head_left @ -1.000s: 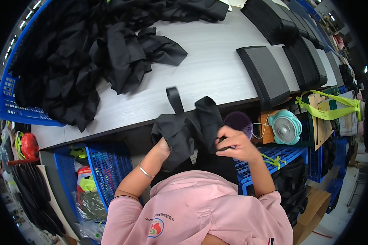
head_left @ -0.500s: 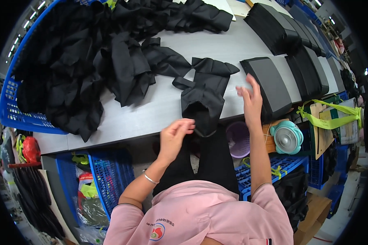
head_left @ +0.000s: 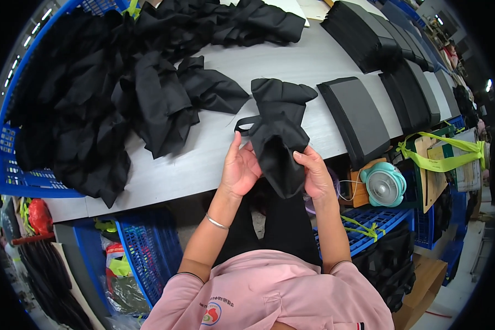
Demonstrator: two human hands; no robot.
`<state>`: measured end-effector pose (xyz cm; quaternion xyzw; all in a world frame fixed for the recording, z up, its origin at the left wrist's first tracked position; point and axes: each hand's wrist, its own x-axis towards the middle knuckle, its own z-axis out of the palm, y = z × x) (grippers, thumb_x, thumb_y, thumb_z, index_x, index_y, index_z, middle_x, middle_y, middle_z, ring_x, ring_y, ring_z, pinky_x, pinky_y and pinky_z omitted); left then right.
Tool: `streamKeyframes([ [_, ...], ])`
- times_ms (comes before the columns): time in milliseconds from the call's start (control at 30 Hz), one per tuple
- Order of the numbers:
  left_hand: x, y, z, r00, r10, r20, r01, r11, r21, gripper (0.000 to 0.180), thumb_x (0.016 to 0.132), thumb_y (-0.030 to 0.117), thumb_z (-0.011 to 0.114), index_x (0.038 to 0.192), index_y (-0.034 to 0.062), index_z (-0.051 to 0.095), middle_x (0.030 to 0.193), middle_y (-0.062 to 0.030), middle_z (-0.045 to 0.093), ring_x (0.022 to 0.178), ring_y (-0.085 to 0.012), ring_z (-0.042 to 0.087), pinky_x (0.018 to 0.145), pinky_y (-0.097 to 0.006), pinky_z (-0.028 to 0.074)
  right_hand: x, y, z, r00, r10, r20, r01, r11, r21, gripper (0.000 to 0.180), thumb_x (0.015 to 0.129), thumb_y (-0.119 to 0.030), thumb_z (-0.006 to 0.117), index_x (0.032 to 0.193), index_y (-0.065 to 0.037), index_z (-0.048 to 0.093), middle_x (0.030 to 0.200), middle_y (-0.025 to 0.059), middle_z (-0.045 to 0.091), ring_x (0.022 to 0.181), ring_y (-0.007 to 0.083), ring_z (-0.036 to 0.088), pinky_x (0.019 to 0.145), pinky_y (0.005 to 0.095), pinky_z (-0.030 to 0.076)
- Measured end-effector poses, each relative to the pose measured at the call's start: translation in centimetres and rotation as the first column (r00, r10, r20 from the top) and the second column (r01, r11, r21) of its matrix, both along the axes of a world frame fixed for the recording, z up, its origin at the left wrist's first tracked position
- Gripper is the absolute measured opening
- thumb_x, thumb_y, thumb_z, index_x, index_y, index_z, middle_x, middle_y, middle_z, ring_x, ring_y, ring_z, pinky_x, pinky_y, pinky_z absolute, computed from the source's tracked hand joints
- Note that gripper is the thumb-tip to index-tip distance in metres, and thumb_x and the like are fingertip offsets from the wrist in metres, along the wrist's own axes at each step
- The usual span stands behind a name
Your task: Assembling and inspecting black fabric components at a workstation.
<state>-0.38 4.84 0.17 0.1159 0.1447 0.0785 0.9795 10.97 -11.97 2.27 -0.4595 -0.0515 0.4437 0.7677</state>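
Note:
A black fabric bag [head_left: 278, 129] with an open mouth and a small loop on its left side lies at the table's front edge, its near end hanging over my lap. My right hand [head_left: 316, 173] pinches the right rim of the mouth, thumb on top. Against the bag's left side rests my left hand [head_left: 242, 168], palm turned up and thumb held apart near the loop [head_left: 245, 129]. Some of its fingertips are hidden by the cloth. More black fabric pieces [head_left: 162, 104] lie to the left, heaped into a blue basket [head_left: 38, 190].
Stacks of flat black-and-grey panels [head_left: 357, 118] stand on the grey table [head_left: 214, 132] at the right. Beyond the right front edge are a small turquoise fan [head_left: 384, 184] and a lime-green strap [head_left: 440, 162]. Blue crates [head_left: 148, 242] sit below, beside my legs.
My right hand has come left and down from beside the panels and taken hold of the bag's rim. My left hand has turned palm up and slid along the bag's left side.

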Motion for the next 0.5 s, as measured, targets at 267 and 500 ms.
streamKeyframes([
  [267,0.7,-0.3,-2.1,0.985,0.031,0.167,-0.024,0.999,-0.043,0.054,0.094,0.028,0.069,0.138,0.0008,0.051,0.132,-0.0106,0.062,0.119,-0.0203,0.061,0.105,-0.036,0.047,1.7,-2.4,-3.0,0.915,-0.129,-0.383,0.227,0.948,0.222,0.049,0.089,-0.022,0.072,0.131,0.000,0.058,0.122,0.0089,0.068,0.112,0.0219,0.064,0.103,0.0346,0.048],
  [500,1.4,-1.1,-0.4,0.985,0.169,-0.041,-0.109,0.787,0.608,0.048,0.082,-0.008,0.070,0.128,-0.0018,0.056,0.114,-0.0068,0.067,0.095,-0.0122,0.068,0.080,-0.021,0.054,0.2,0.8,-1.2,0.973,0.139,0.182,-0.129,0.990,-0.063,0.020,0.088,-0.004,0.067,0.108,-0.001,0.062,0.107,0.0024,0.070,0.093,0.0116,0.067,0.086,0.0258,0.053],
])
